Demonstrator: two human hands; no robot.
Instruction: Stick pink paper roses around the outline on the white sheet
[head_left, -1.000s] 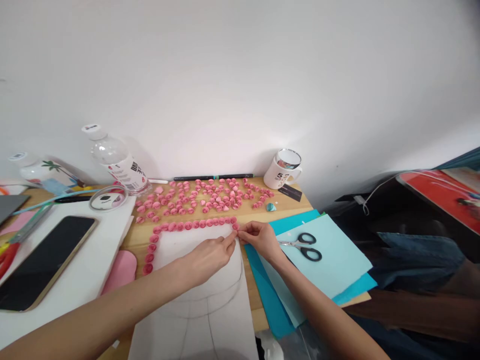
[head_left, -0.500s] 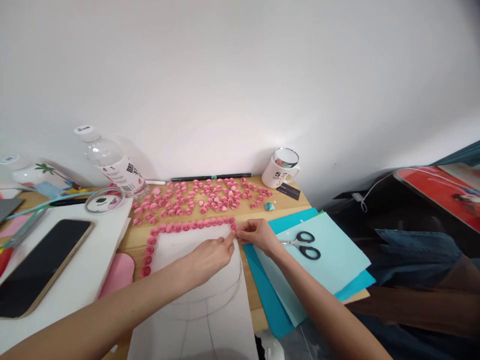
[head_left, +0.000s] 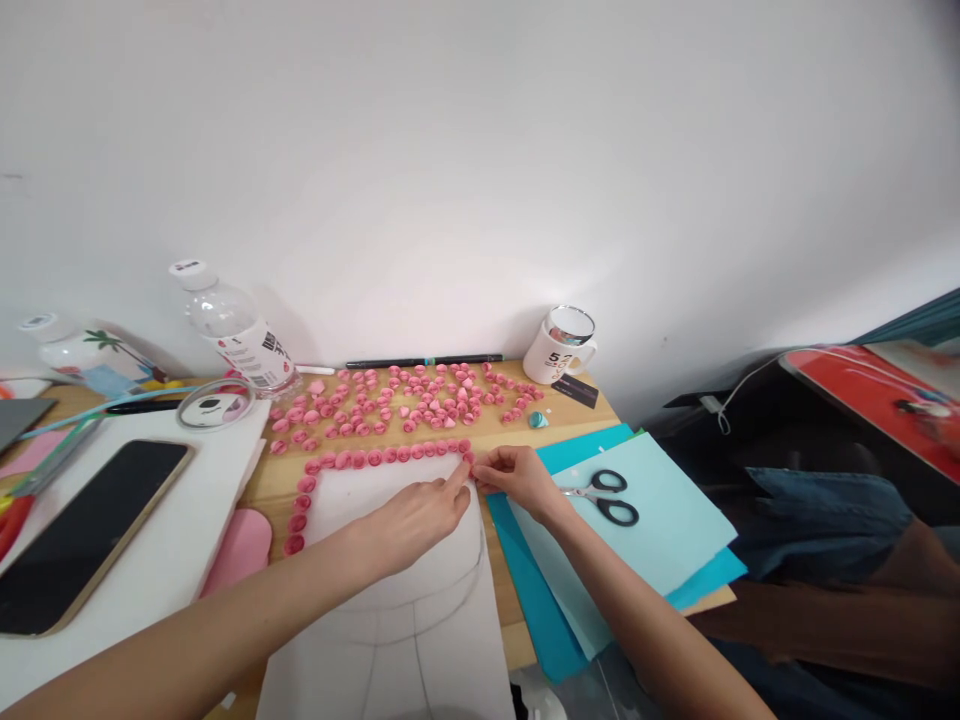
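A white sheet [head_left: 405,590] with pencil lines lies in front of me, with rolled pink paper roses [head_left: 390,455] along its top edge and upper left side. At its top right corner my left hand [head_left: 424,515] is closed, fingertips pressed on a small paper rose [head_left: 468,458] there. My right hand [head_left: 517,475] meets it from the right, thumb and forefinger pinched on the same rose, which the fingers partly cover. Many loose pink roses [head_left: 367,405] are scattered on the wooden table beyond the sheet.
Scissors [head_left: 611,497] rest on light blue paper [head_left: 675,520] at the right. A mug [head_left: 559,345], a dark card [head_left: 575,391] and a pen [head_left: 420,361] are near the wall. To the left are a bottle [head_left: 244,340], a phone [head_left: 94,535] and pink paper [head_left: 240,545].
The view has shifted slightly. Both hands stay at the sheet's top right corner, with only a small movement of the fingers.
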